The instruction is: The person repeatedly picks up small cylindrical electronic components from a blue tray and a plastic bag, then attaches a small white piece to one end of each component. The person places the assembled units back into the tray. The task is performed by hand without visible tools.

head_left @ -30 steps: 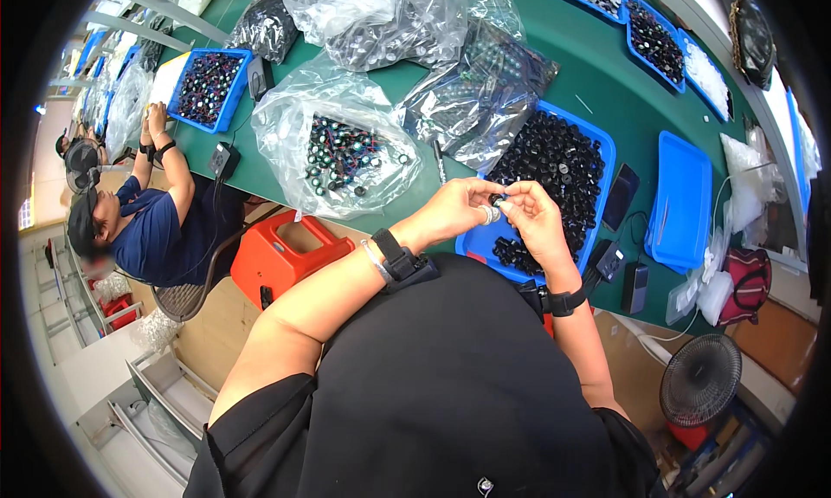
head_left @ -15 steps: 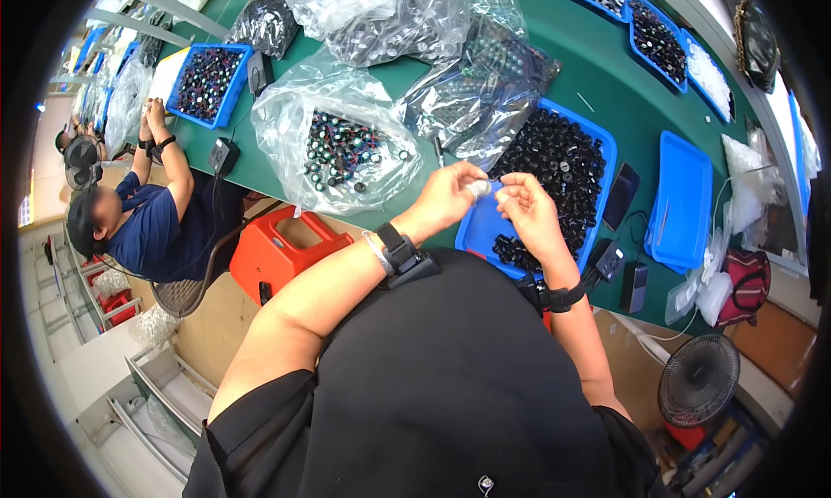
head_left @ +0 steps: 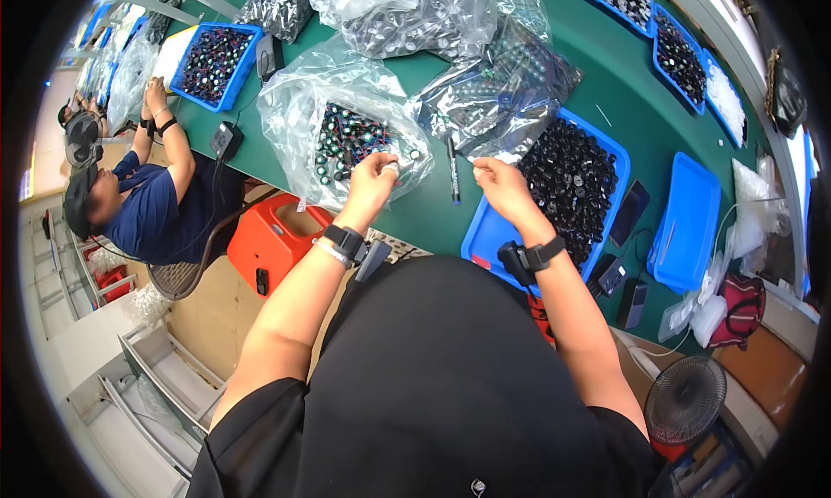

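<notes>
My left hand (head_left: 372,184) is over the near right edge of a clear plastic bag (head_left: 290,100), its fingers closed together. Something whitish shows at its fingertips, too small to name. Inside the bag lie many small round parts with coloured wires (head_left: 336,147). My right hand (head_left: 505,189) is apart from the left, above the left side of a blue tray (head_left: 478,232), with thumb and finger pinched. What it holds, if anything, I cannot make out. Small black round caps (head_left: 571,182) fill much of that tray. A dark marker pen (head_left: 454,173) lies between my hands on the green table (head_left: 424,229).
More filled plastic bags (head_left: 415,22) lie behind. Right of the tray are a phone (head_left: 629,210), small black devices (head_left: 633,303) and stacked blue trays (head_left: 686,221). A co-worker (head_left: 143,203) sits at the left beside a red stool (head_left: 273,242). A fan (head_left: 686,400) stands lower right.
My hands were close together over the tray's left corner. They have parted: the left has moved left to the bag, the right slightly left. The marker pen is now uncovered.
</notes>
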{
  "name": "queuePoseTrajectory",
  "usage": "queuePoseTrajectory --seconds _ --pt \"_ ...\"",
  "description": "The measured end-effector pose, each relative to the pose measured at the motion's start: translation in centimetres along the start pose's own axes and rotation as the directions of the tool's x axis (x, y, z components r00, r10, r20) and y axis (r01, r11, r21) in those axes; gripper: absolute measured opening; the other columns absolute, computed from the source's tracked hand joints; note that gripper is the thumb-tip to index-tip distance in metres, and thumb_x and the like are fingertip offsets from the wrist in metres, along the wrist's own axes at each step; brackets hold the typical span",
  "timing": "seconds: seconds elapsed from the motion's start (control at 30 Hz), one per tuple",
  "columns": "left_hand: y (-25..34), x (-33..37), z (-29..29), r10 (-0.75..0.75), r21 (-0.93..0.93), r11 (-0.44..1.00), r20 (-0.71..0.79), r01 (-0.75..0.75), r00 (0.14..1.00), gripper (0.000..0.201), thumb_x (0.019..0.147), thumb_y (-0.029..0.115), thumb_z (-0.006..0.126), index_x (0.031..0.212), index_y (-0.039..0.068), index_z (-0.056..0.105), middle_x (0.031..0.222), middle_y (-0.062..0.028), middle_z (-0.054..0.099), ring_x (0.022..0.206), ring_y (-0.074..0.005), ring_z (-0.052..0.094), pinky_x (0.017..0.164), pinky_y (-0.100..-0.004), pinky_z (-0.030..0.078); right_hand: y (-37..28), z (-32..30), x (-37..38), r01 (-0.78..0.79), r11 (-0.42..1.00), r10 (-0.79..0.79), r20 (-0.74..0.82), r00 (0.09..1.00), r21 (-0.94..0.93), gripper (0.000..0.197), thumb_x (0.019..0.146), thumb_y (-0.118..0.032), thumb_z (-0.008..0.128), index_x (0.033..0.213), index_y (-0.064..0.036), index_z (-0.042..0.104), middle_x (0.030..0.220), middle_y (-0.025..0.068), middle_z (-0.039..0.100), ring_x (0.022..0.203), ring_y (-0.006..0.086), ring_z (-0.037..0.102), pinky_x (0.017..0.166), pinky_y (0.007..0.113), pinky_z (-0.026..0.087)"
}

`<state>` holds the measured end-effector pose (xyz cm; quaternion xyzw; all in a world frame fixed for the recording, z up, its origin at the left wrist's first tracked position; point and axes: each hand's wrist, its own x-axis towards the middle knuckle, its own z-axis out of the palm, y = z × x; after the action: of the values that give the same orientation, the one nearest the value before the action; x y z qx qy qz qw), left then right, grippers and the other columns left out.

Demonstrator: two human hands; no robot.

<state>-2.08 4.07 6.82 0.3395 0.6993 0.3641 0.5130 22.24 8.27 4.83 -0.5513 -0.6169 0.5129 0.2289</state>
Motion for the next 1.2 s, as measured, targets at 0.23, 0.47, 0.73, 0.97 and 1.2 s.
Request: queuePoseTrajectory --seconds 0.23,0.47,0.73,0.97,1.2 --pt "-1.8 1.3 -4.1 0.089 -0.009 0.995 -0.272 -0.095 0.958 0.022 0.084 0.002 0.053 0.105 -0.003 0.057 0.091 -0.0050 0.060 0.074 -0.0100 0.056 0.067 -0.0243 0.049 -0.7 2.4 3.9 0.110 0.817 -0.199 -0.098 0.975 -0.567 0.037 0.083 -0.005 0.052 0.116 0.0093 0.047 0.129 0.0262 0.042 0.124 0.0410 0.035 0.103 0.041 0.031" --pt "-2.5 4.2 -6.3 0.053 0.163 0.987 -0.216 -0.018 0.975 0.042 0.085 0.002 0.055 0.126 -0.002 0.048 0.109 -0.0105 0.060 0.092 -0.0138 0.057 0.081 -0.0249 0.046 -0.4 2.7 7.9 0.242 0.599 -0.401 -0.025 0.916 -0.763 0.039 0.080 -0.004 0.051 0.117 0.0034 0.048 0.129 0.0230 0.042 0.129 0.0368 0.033 0.104 0.043 0.031" --pt "-3.3 4.5 -6.5 0.238 0.418 0.900 -0.231 -0.125 0.943 0.048 0.077 0.002 0.057 0.124 0.003 0.050 0.133 -0.0195 0.044 0.108 -0.0291 0.055 0.090 -0.0341 0.045 -0.8 1.7 10.2 0.197 0.371 -0.325 0.071 0.943 -0.907 0.030 0.078 -0.006 0.055 0.108 -0.0058 0.054 0.103 0.0135 0.052 0.077 0.0267 0.063 0.078 0.039 0.046" --pt "-3.6 2.5 -5.2 0.334 0.412 0.882 -0.198 -0.230 0.922 0.036 0.078 -0.001 0.056 0.114 0.002 0.057 0.125 -0.0172 0.048 0.105 -0.0261 0.055 0.090 -0.0324 0.045 -1.9 1.1 10.9 0.262 0.462 -0.482 0.008 0.876 -0.847 0.041 0.074 -0.011 0.063 0.113 -0.0045 0.051 0.112 0.0130 0.051 0.110 0.0291 0.050 0.091 0.042 0.041" --pt "-3.9 0.9 -4.4 0.227 0.355 0.917 -0.096 -0.179 0.969 0.033 0.079 -0.002 0.056 0.112 0.001 0.058 0.112 -0.0117 0.057 0.097 -0.0208 0.057 0.083 -0.0297 0.045 -1.3 1.6 11.1 0.311 0.252 -0.379 0.202 0.903 -0.916 0.026 0.078 -0.011 0.054 0.103 -0.0069 0.059 0.106 0.0080 0.058 0.100 0.0256 0.051 0.083 0.040 0.040"
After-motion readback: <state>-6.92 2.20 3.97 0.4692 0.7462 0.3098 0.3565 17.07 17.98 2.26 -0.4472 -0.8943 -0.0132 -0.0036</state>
